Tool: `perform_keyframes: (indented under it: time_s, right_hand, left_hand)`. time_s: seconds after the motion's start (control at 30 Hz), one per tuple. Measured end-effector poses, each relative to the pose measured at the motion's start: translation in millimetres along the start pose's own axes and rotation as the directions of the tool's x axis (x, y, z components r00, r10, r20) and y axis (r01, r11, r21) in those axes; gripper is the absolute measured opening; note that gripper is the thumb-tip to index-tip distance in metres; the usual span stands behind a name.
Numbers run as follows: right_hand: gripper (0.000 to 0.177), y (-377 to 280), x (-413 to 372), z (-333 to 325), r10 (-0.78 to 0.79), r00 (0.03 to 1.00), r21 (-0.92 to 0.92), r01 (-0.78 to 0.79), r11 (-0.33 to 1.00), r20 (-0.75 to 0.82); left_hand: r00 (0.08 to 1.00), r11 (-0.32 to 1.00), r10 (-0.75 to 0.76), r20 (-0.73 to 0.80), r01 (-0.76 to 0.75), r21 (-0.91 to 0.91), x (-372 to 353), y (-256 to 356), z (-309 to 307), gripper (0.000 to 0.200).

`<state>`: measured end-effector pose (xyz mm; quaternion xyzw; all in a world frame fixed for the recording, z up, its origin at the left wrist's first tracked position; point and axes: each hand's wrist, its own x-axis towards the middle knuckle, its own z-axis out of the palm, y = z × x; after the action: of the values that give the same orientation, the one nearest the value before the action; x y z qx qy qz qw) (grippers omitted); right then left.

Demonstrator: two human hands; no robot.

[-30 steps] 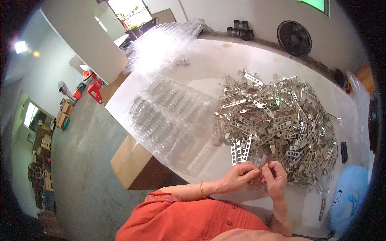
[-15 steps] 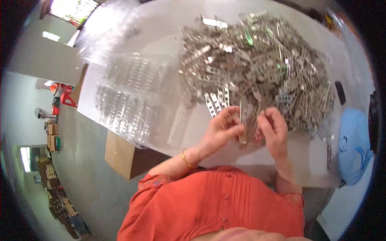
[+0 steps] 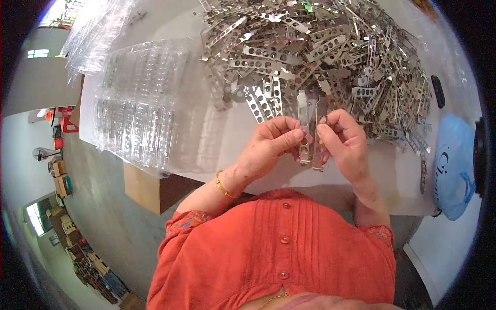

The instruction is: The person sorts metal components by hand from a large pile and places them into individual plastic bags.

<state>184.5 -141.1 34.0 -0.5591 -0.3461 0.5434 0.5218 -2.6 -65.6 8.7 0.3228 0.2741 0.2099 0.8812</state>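
Observation:
My left hand (image 3: 268, 143) pinches a slotted metal bracket (image 3: 303, 116) with a row of round holes, held upright between thumb and fingers. Close beside it, a second metal bracket (image 3: 317, 147), darker and plainer on the side I see, is gripped by my right hand (image 3: 347, 147). Both brackets stand nearly parallel in front of my chest, their bent ends downward. Just beyond my left fingers, a few perforated brackets (image 3: 264, 103) lie side by side on the white table (image 3: 206, 155). Behind them spreads a large heap of loose metal brackets (image 3: 320, 57).
Clear plastic packs holding rows of brackets (image 3: 137, 132) lie on the left, with crumpled clear plastic (image 3: 101, 41) behind. A black object (image 3: 437, 92) and a blue plastic bag (image 3: 453, 168) are at the right edge. A cardboard box (image 3: 142, 188) stands below the table's left edge.
The bracket in my left hand has turned from edge-on to show its holed face. Both brackets now stand side by side. The whole view has shifted, bringing the heap higher in the picture.

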Motion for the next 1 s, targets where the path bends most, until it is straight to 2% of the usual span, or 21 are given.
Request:
perform_keyframes:
  time_s: [0.13, 1.0]
  right_hand:
    - [0.006, -0.5, -0.9, 0.8, 0.011, 1.000, -0.041, -0.011, 0.999, -0.001]
    - [0.007, -2.8, -2.0, 1.2, -0.008, 1.000, -0.054, 0.007, 0.998, -0.010]
  left_hand:
    - [0.999, 0.999, -0.036, 0.001, 0.036, -0.023, 1.1, -0.3, 2.1, 0.019]
    - [0.999, 0.999, -0.033, 0.023, 0.032, 0.028, -0.4, -1.3, 5.4, 0.018]
